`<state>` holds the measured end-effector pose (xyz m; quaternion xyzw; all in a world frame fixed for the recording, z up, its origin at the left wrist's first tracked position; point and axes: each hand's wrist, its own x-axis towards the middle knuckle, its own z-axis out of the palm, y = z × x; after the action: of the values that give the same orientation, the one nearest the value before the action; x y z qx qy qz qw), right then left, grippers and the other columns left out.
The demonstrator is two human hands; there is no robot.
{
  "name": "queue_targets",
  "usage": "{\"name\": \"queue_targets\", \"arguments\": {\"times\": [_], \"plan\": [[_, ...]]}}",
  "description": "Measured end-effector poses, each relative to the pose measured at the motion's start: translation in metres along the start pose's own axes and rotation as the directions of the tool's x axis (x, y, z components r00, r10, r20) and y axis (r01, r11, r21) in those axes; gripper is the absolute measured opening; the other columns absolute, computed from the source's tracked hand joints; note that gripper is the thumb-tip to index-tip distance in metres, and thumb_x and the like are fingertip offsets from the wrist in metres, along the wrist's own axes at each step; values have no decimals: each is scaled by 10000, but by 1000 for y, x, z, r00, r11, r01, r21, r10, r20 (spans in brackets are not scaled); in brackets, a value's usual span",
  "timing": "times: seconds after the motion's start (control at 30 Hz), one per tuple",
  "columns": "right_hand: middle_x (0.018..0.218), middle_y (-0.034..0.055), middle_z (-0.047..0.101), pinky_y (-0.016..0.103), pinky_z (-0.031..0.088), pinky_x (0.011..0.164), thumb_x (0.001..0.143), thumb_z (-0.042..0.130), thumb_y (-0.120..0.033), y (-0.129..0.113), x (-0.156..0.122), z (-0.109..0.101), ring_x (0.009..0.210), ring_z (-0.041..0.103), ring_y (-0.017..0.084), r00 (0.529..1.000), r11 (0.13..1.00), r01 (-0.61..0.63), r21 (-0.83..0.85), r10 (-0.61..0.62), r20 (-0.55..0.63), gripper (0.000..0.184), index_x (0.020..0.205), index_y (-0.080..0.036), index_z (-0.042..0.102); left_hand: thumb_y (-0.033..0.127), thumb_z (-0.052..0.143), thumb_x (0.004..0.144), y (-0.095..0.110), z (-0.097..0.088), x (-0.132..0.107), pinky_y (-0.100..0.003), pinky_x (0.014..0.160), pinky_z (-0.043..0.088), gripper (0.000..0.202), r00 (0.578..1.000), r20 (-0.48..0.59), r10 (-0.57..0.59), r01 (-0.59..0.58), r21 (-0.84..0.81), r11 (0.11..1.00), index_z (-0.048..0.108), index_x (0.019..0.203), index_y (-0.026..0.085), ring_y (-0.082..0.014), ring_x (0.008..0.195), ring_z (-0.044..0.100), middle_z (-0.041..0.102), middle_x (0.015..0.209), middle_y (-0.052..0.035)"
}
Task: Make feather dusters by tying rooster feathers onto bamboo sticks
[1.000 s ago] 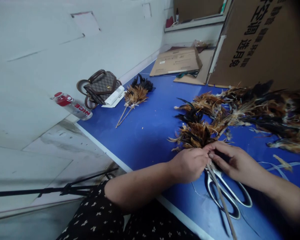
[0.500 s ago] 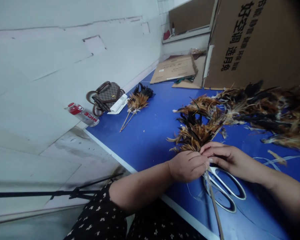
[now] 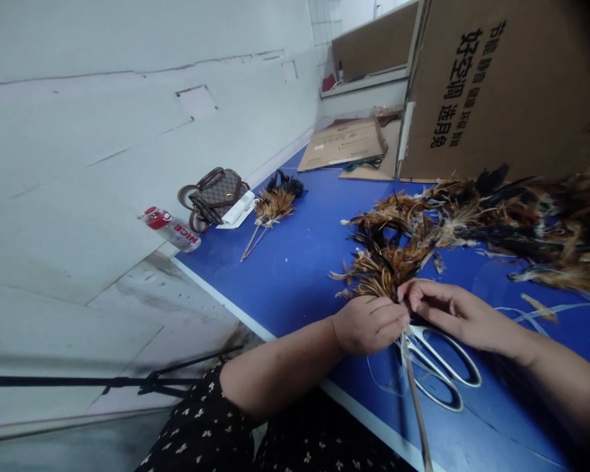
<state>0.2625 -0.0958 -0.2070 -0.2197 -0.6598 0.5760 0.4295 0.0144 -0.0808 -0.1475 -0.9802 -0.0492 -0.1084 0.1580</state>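
Note:
My left hand (image 3: 370, 324) is closed round the base of a brown and black feather bundle (image 3: 381, 267) where it meets a thin stick (image 3: 415, 410). The stick runs toward me over the blue table (image 3: 295, 275). My right hand (image 3: 450, 311) sits just right of the left, its fingers pinched at the same spot on the bundle. Large silver scissors (image 3: 440, 370) lie flat on the table under my right hand.
A heap of loose feathers (image 3: 526, 223) spreads across the right side. A finished feather duster (image 3: 270, 206), a brown handbag (image 3: 216, 193) and a red-capped bottle (image 3: 172, 229) lie at the far left edge. Cardboard boxes (image 3: 491, 85) stand behind. A tripod leg (image 3: 128, 380) is below the table.
The camera has shifted, so everything sits a little differently in view. My right hand's fingers have moved slightly at the bundle's base. My left hand keeps its grip.

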Motion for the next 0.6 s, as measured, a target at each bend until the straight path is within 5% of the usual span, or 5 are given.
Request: {"name": "queue_targets", "arguments": {"times": [0.23,0.43,0.6], "plan": [[1282,109,648,350,559,981,1021,655,-456,-2,1,2,1143,669,248,1000,1000,-9,-15,9,0,274,1140,-230,754,233,618,1013,-2,-3,6,-305,752,555,160,980,-197,18,-23,-25,999,724,1049,118,-172,914,685,756,1136,-105],[1238,94,647,340,537,1001,1031,646,-454,-3,3,0,1117,667,223,999,998,-10,-58,13,46,269,983,-208,744,251,535,1057,0,2,-1,-325,791,571,235,999,-41,2,-3,-40,999,710,1140,117,-185,974,699,746,1194,-133],[1292,111,625,361,546,986,1028,629,-454,-2,1,4,1137,639,244,999,999,-32,-31,33,28,282,947,-187,667,270,541,1057,1,4,-3,-336,820,573,234,998,-54,-15,12,-44,999,721,1096,125,-195,1000,693,742,1185,-131]]}}
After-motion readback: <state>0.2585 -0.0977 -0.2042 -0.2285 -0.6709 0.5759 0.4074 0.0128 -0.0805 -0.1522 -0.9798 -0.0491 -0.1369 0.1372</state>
